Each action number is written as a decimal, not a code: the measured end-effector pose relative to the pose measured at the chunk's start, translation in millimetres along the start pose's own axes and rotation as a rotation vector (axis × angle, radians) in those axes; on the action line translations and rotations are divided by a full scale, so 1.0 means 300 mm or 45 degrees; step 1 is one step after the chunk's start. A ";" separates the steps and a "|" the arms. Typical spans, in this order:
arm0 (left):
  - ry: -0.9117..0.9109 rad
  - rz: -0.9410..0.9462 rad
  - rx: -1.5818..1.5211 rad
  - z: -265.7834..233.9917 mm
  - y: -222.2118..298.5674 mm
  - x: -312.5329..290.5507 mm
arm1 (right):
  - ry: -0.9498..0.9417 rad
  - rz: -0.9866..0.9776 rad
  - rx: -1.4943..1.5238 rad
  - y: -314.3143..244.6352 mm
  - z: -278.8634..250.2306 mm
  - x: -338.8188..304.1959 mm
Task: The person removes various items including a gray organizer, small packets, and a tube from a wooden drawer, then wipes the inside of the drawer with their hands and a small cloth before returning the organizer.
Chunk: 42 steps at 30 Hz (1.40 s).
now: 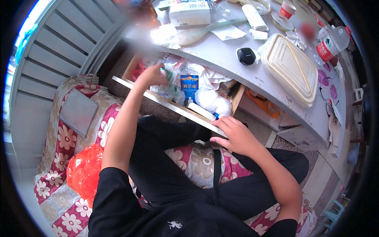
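A wooden drawer with a white front (158,98) stands pulled out from under the desk, full of clutter. My left hand (151,76) reaches into its left part, fingers curled among clear plastic packaging (167,89) with a bit of green at the fingertips. What those fingers hold is hard to make out. At the drawer's right end my right hand (236,135) grips the front panel, fingers over the top edge and thumb outside. Between the hands lie a blue pouch (189,87), a white plastic bundle (213,102) and a white stick-like item (200,110).
The grey desk (221,47) carries a lidded plastic food box (290,65), a black case (246,56), a white paper roll (254,17), a large bottle (329,45) and a paper cup (287,8). A red plastic bag (85,170) rests on the flowered seat cover (61,162) at left.
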<state>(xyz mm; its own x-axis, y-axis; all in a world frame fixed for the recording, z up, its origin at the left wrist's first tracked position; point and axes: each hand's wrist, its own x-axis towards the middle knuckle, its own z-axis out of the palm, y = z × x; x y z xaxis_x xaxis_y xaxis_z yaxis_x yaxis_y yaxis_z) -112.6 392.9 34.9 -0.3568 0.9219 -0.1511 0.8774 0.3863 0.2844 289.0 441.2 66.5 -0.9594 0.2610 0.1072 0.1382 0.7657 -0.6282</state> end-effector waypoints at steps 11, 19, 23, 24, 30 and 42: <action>-0.071 0.070 -0.014 -0.076 0.061 -0.021 | -0.056 0.035 0.041 0.007 -0.027 0.008; -0.005 -0.097 -0.804 -0.302 0.165 -0.129 | -0.009 0.062 -0.015 -0.062 -0.159 0.088; 0.142 0.121 -1.188 -0.312 0.157 -0.186 | 0.238 0.026 0.078 -0.135 -0.243 0.226; 0.106 0.185 -1.247 -0.307 0.214 -0.191 | 0.259 0.098 0.133 -0.167 -0.276 0.273; 0.019 0.369 -1.800 -0.278 0.373 -0.183 | 0.114 0.250 0.873 -0.119 -0.265 0.458; 0.209 0.251 -2.681 -0.223 0.334 -0.187 | 0.057 0.278 1.268 -0.168 -0.211 0.596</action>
<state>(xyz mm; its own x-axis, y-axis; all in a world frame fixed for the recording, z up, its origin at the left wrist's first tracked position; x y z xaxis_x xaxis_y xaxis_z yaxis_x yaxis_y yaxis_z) -26.2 382.1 135.2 -0.4484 0.8931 0.0370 -0.6483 -0.3535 0.6743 126.0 486.4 166.2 -0.9249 0.3737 -0.0704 0.0219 -0.1325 -0.9909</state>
